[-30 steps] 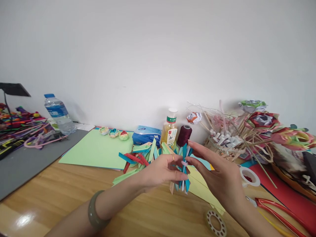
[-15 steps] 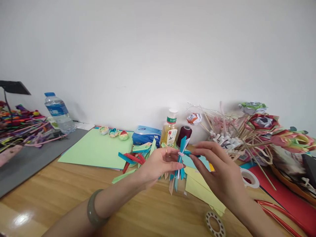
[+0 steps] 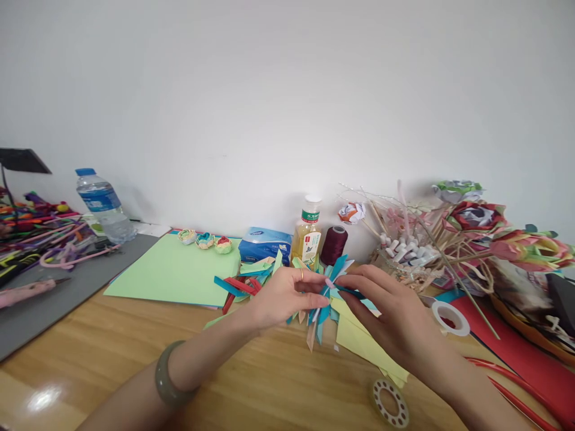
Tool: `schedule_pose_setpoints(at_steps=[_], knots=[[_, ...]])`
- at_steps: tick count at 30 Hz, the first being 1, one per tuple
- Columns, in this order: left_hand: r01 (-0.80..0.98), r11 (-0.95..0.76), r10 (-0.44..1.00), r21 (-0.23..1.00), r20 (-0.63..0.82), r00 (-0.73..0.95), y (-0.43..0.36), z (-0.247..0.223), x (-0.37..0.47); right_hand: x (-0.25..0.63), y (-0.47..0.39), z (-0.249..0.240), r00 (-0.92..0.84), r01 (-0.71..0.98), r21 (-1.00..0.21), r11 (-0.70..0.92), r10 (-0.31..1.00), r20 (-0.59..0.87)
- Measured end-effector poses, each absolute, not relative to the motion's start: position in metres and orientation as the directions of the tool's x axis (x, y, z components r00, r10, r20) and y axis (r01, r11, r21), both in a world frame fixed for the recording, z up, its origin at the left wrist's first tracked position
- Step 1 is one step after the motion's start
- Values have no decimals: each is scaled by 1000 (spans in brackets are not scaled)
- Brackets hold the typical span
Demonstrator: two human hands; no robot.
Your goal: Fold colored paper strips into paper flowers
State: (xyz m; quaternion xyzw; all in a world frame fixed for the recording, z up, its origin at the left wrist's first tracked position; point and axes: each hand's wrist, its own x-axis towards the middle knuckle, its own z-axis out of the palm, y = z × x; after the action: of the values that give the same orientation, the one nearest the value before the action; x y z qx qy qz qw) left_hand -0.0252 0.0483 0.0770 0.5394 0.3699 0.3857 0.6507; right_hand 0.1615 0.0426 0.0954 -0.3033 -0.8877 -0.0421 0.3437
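Note:
Fingers of my left hand (image 3: 287, 299) pinch a small bundle of folded blue and white paper strips (image 3: 327, 299), bound at its middle by a pale pink band. My right hand (image 3: 380, 299), closed in a pinch, grips a dark blue folded paper strip (image 3: 353, 292) at the bundle's right side. Part of that strip is hidden by the fingers. Behind and below my left hand lies a pile of folded paper strips (image 3: 245, 286) in red, green, blue and peach. Yellow paper sheets (image 3: 363, 341) lie under my right hand.
Green paper (image 3: 175, 269) bears several small paper flowers (image 3: 205, 240). A tissue pack (image 3: 265, 244), a yellow-liquid bottle (image 3: 308, 236) and a maroon thread spool (image 3: 334, 244) stand along the wall. Tape rolls (image 3: 390, 403), red-handled scissors (image 3: 516, 383) and paper flowers (image 3: 476, 221) are at right.
The bundle has tilted to the right in my left hand, its upper strips fanning wider. My right hand has shifted slightly left, closer to it, with the dark blue strip.

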Motion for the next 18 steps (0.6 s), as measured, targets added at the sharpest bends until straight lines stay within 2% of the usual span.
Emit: schedule_pose_setpoints(at_steps=[9,18], knots=[[-213,176,933,961,-94,347,48,79,-25,148,33,88,-501,687,-89,721,558,662],[-83,133,931,988,-96,351,50,74,-28,146,33,87,-521,728,-25,685,577,629]])
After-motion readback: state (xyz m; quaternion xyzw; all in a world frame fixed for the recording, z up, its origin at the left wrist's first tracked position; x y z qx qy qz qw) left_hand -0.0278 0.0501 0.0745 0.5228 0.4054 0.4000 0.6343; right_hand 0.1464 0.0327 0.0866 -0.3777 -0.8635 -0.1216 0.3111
